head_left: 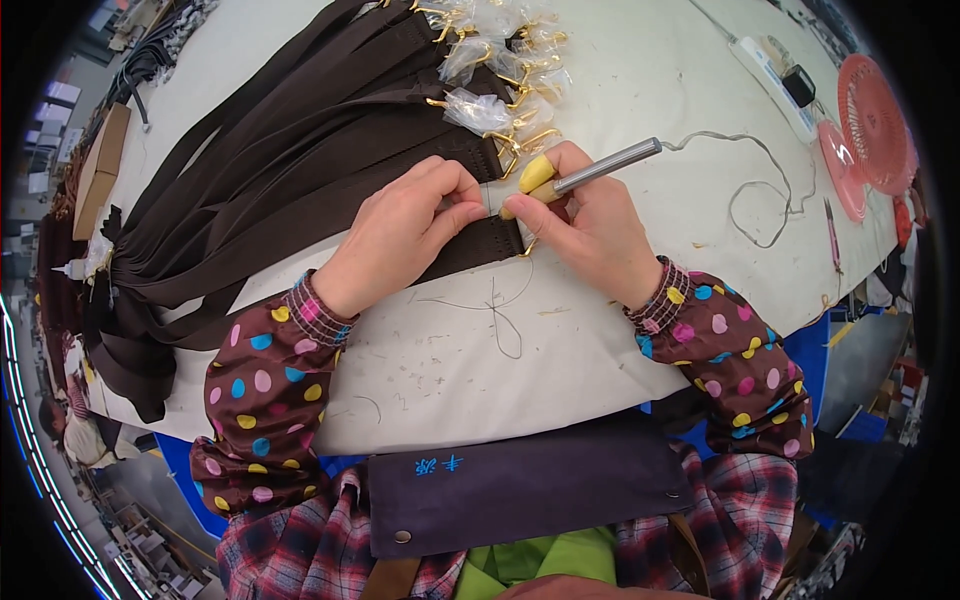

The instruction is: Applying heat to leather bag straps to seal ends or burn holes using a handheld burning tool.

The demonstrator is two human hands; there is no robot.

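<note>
Gripping: both hands work on 1 dark brown strap [470,250] at the centre of the white table [620,330].
Left hand [400,235]: fingers closed, thumb and forefinger pinching the strap's end just at 9 o'clock of the right hand's fingertips.
Right hand [590,225]: closed around a pen-like tool [590,172] with a grey metal barrel and yellow grip; its tip points down at the strap end.
Strap: lies flat across the table from 9 o'clock to centre, a gold buckle [527,245] at its end, partly hidden under the right hand.
Tool cord [750,185]: thin grey wire loops away toward 2 o'clock.
Strap pile [280,150]: many brown straps fan out toward 10 o'clock, their gold buckles in clear plastic wraps [490,70] at 12 o'clock.
Loose threads [500,320]: lying on the table at 6 o'clock of the hands.
Fan [875,120]: small pink one at 2 o'clock, near the table edge.
Sleeves [265,385]: brown with coloured dots, on both forearms.
</note>
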